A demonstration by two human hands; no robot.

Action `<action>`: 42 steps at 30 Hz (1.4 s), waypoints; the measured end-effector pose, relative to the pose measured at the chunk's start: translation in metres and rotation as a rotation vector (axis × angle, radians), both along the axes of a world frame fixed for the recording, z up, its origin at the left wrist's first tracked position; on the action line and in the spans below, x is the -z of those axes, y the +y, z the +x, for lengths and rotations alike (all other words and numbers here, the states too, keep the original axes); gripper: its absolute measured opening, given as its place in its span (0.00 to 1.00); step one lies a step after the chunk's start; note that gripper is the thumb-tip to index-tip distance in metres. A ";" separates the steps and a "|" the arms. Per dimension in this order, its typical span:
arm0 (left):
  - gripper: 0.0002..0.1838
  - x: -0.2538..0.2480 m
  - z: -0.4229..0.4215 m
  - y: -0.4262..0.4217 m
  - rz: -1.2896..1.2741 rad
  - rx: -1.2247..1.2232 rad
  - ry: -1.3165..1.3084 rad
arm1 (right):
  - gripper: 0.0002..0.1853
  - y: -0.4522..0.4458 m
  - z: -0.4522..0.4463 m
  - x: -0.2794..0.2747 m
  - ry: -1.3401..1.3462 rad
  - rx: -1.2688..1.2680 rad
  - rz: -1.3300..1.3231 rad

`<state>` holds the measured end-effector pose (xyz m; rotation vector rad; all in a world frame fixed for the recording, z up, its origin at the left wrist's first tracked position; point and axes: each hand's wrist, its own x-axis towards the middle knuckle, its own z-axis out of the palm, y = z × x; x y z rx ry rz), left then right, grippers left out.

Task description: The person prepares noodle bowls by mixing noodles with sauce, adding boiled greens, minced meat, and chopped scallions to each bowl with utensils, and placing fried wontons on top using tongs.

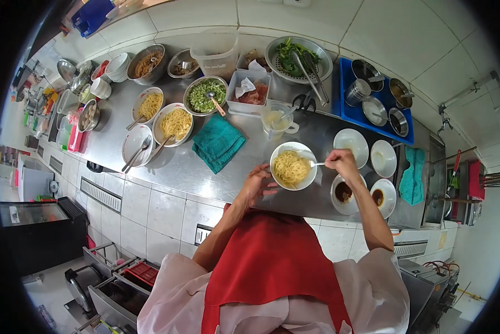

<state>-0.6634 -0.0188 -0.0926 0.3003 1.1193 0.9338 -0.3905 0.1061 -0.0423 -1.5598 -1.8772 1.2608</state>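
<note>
Yellow noodles (pixel 292 168) fill a white bowl (pixel 311 181) near the counter's front edge. My right hand (pixel 343 165) is closed around the handle of a metal utensil (pixel 317 164). Its head is buried in the noodles, so I cannot tell whether it is a fork or a spoon. At the bowl's left side is my left hand (pixel 256 185), fingers spread, close to the rim; whether they touch it is unclear. Right of my right hand stand white bowls, two with dark sauce (pixel 343 192) and two with a pale content (pixel 383 158).
A folded teal cloth (pixel 219 142) lies left of the noodles. Further left are more noodle bowls (pixel 176 124) with utensils. Behind stand chopped greens (pixel 205 94), a jug (pixel 276 122), a colander of leafy greens (pixel 299 60) with tongs, and a blue tray (pixel 346 117) of metal containers.
</note>
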 end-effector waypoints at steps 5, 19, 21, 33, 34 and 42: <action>0.33 0.006 0.003 -0.001 -0.032 -0.046 -0.080 | 0.06 -0.023 -0.003 -0.088 0.049 0.043 0.252; 0.28 -0.003 -0.018 -0.007 -0.084 -0.194 0.025 | 0.03 -0.035 -0.034 0.039 -0.414 -0.075 0.512; 0.29 -0.004 -0.017 -0.006 -0.075 -0.151 0.035 | 0.02 -0.021 -0.026 0.046 -0.181 0.072 0.092; 0.32 0.002 -0.005 0.009 -0.031 -0.033 -0.011 | 0.07 -0.052 -0.019 -0.121 -0.421 -0.314 0.990; 0.32 0.000 -0.002 0.010 -0.031 -0.044 -0.013 | 0.08 -0.057 -0.019 -0.116 -0.467 -0.296 1.116; 0.26 0.011 0.015 0.028 0.108 0.169 0.199 | 0.09 -0.019 -0.012 0.048 -0.397 -0.238 0.180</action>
